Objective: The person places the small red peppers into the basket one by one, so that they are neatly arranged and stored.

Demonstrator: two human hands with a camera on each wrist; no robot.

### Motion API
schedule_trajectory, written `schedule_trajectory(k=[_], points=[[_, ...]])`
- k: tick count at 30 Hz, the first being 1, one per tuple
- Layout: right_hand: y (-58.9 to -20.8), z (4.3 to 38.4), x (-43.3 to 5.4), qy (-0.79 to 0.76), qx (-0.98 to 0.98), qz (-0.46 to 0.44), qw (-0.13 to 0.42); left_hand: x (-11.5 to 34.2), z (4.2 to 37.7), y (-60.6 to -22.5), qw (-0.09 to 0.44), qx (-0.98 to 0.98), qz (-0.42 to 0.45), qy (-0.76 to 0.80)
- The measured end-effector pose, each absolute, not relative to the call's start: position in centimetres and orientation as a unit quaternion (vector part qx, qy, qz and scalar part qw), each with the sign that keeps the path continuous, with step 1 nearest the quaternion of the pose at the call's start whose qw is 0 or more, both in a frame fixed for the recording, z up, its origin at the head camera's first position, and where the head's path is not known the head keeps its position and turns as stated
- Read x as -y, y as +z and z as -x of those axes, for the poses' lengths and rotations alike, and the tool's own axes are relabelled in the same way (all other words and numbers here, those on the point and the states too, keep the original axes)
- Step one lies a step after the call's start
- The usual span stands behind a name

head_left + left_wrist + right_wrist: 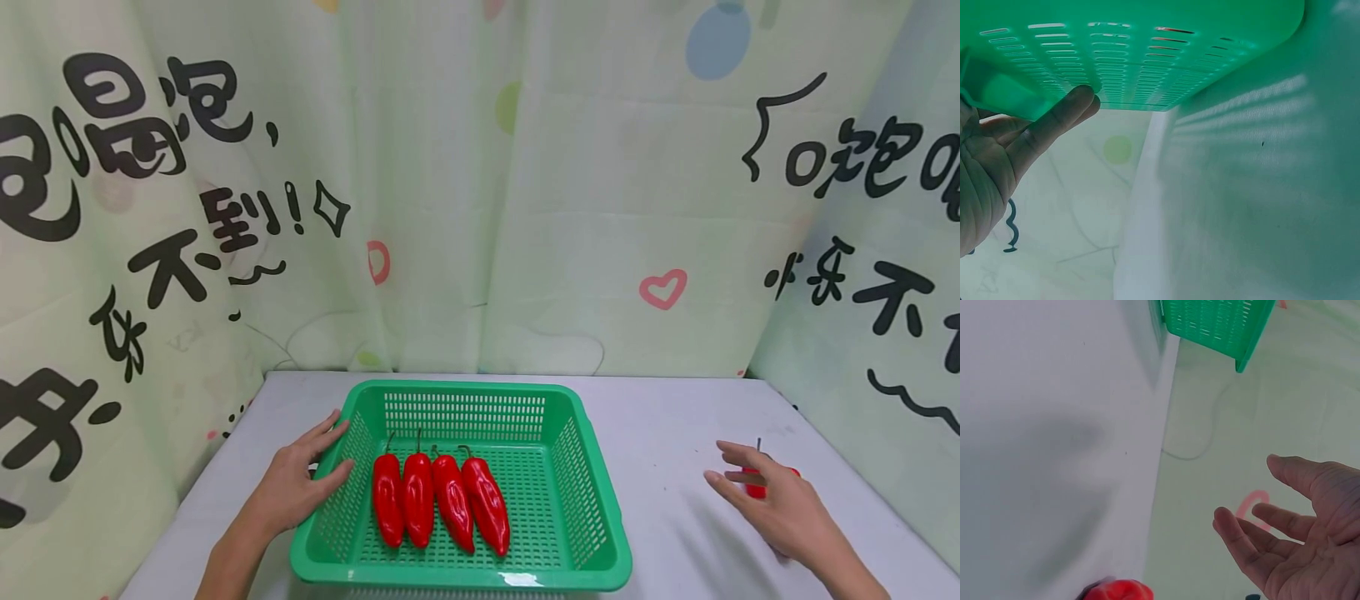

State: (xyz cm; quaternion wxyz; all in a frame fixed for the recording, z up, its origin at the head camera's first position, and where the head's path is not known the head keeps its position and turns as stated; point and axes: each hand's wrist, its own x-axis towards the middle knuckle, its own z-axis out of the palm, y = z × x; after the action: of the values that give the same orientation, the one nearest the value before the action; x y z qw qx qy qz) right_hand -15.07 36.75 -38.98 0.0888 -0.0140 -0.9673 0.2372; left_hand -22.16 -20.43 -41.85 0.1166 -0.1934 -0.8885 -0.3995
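Note:
Several glossy red peppers (448,502) lie side by side in a green plastic basket (461,578), stems toward its far side. At the basket's left rim is my left hand (296,479), its fingers and thumb extended and touching the rim. The left wrist view shows this hand (1029,140) beside the slotted basket wall (1110,56). Over the table's right side my right hand (783,504) hangs with fingers spread and nothing held. Red (756,490) with a dark stem shows behind it, mostly hidden; in the right wrist view a red pepper (1119,590) is cut off at the bottom edge.
The basket stands on a white table (667,433). A pale green curtain (570,208) with black writing and hearts hangs behind the table and along both sides. The table's far edge runs just behind the basket.

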Motion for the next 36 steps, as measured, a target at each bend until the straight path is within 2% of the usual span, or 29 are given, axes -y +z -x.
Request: schedule_trajectory(k=[8, 20, 36], points=[[-39.0, 15.3, -37.6, 0.237, 0.969, 0.033, 0.065, 20.5, 22.1, -41.9, 0.116, 0.888, 0.195, -0.400], [-39.4, 15.6, -38.7, 0.224, 0.972, 0.041, 0.060, 20.5, 22.1, -41.9, 0.121, 0.887, 0.198, -0.399], [-40.1, 16.3, -40.6, 0.224, 0.970, 0.091, 0.004, 20.4, 22.2, -42.0, 0.125, 0.885, 0.199, -0.402]])
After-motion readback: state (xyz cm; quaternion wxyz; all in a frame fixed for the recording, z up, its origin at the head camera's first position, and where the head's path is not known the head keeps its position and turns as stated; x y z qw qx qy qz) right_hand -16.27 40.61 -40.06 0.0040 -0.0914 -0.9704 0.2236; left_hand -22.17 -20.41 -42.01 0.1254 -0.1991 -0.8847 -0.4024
